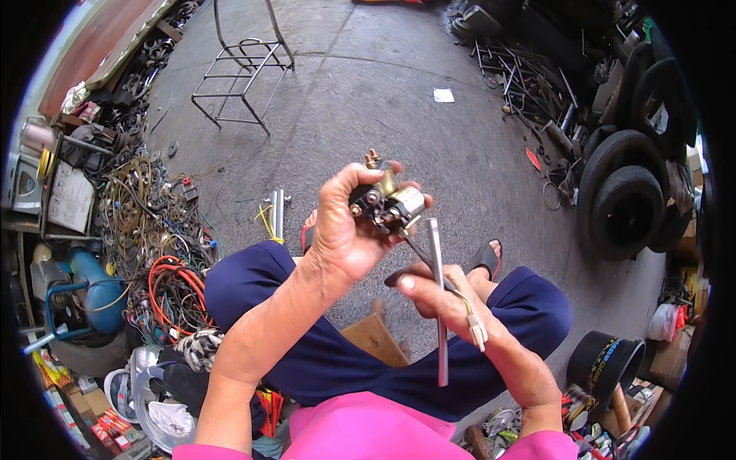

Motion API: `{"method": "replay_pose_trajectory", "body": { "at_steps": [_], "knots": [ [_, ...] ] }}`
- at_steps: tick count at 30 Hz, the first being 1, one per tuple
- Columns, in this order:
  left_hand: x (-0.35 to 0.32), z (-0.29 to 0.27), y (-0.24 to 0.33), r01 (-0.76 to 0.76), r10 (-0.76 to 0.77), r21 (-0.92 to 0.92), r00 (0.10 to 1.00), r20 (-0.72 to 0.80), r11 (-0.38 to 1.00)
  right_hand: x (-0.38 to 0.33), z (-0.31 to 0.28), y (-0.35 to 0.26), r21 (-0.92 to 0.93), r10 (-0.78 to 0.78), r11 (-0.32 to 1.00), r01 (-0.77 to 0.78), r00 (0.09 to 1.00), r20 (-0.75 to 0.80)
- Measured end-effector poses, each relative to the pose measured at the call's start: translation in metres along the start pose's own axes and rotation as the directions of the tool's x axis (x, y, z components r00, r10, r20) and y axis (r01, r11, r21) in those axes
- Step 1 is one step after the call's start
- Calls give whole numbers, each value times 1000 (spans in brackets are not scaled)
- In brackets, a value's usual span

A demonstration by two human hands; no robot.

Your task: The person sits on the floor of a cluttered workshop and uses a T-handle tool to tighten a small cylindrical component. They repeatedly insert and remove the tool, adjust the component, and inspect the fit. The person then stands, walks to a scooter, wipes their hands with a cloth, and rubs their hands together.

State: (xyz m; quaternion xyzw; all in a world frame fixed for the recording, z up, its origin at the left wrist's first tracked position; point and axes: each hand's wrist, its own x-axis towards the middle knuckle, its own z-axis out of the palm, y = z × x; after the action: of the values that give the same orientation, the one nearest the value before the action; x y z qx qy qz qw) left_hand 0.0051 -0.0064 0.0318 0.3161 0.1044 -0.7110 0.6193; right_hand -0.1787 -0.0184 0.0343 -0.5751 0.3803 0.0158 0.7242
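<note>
My left hand (349, 230) is raised in the middle, its fingers curled round a cluster of brass-coloured starter relays (405, 202) with black bases and copper-coloured bolt terminals. Below and to its right, my right hand (441, 299) is closed on a long silver metal bar (435, 253), which stands nearly upright across the palm side of the fingers. A thin lead runs from near the relays past the bar and over my right hand, ending in a white plug connector (477, 331) by the wrist. The fingers under the relays are partly hidden.
A tangled heap of wires (153, 215) lies at the left, with silver tubes (278, 215) near my knee. A metal chair frame (245, 84) stands ahead. Tyres (625, 192) and scrap rods line the right. A wooden block (376, 343) sits between my legs, a black bucket (606, 364) lower right.
</note>
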Motion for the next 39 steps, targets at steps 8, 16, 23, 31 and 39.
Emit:
{"method": "replay_pose_trajectory", "body": {
  "at_steps": [8, 16, 23, 31, 39],
  "knots": [
    [70, -72, 0, -44, 80, 138, 960, -267, 989, -17, 3, 36, -268, -42, 957, 106, 971, 235],
    [162, -278, -82, 282, -210, 91, 861, -463, 955, -31, -10, 43, -364, -94, 930, 59, 992, -79],
    [170, -302, -118, 309, 93, 543, 802, -590, 781, -30, -17, 81, -744, -627, 643, 183, 684, -374],
    [158, -238, -84, 163, 129, 688, 927, -352, 708, -42, -28, 49, -576, -243, 816, -45, 878, -413],
    [97, -96, 41, -185, 146, 530, 983, 114, 827, -54, -57, 12, -124, -302, 948, 293, 707, -640]
  ]
}}
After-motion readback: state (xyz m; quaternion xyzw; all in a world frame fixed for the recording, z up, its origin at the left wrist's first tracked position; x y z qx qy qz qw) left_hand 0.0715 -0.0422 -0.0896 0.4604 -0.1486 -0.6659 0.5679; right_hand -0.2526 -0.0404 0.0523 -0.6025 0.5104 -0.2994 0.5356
